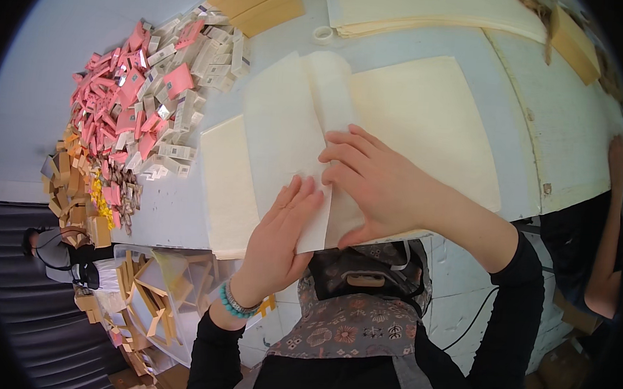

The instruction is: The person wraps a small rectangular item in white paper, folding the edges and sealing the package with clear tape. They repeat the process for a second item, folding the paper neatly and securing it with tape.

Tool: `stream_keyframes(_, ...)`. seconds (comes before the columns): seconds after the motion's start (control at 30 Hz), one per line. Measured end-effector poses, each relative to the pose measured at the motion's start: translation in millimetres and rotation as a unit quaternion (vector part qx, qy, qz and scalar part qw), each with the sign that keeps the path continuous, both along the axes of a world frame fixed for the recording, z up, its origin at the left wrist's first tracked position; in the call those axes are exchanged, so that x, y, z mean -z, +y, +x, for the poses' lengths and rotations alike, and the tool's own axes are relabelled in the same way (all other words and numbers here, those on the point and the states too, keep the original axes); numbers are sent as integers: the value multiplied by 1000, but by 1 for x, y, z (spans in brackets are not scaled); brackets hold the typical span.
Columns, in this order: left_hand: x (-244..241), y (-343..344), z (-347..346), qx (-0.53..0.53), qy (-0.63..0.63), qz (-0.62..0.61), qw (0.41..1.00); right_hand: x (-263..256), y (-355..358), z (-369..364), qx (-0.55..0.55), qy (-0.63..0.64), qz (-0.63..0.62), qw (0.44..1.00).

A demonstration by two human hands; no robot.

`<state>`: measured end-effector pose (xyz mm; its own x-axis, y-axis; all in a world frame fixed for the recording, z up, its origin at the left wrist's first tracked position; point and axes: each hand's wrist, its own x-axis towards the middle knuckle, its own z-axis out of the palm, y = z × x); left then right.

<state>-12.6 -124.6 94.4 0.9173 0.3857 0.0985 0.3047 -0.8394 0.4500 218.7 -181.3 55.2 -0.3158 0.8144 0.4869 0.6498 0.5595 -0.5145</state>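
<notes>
A sheet of thin white paper (280,135) lies on top of a stack of cream paper (415,131). A rolled or folded strip (332,84) runs along its right side. My left hand (283,225) lies flat on the sheet, close to its near edge. Over the strip arches my right hand (375,182); its fingertips touch the paper and its thumb points towards the table's near edge. The paper under my right palm is hidden.
Pink and white small boxes (153,91) are heaped at the left. A tape roll (323,34), more sheets (432,10) and cardboard boxes (263,4) lie at the back. A clear plastic bin (163,303) stands below left. Another person's arm (607,247) shows at the right.
</notes>
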Motion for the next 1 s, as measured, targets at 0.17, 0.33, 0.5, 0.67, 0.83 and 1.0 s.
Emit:
stream_keyframes(0.17,12,-2,-2,-42,-67,-42,996,13,-32,-16,71,-127,8,989)
stream_keyframes(0.33,5,-2,7,-34,-47,-57,997,30,-49,-27,73,-161,134,975)
stream_keyframes(0.5,22,3,-5,-109,-209,-289,928,8,-44,-36,57,-26,59,996)
stream_keyframes(0.67,36,7,-11,-133,-367,-430,814,-13,-7,-33,65,201,-81,974)
stream_keyframes(0.83,31,5,-6,-152,-361,-389,834,-10,11,-52,101,298,-111,943)
stream_keyframes(1.0,34,4,-11,-170,-327,-284,885,-10,10,-54,126,278,-93,948)
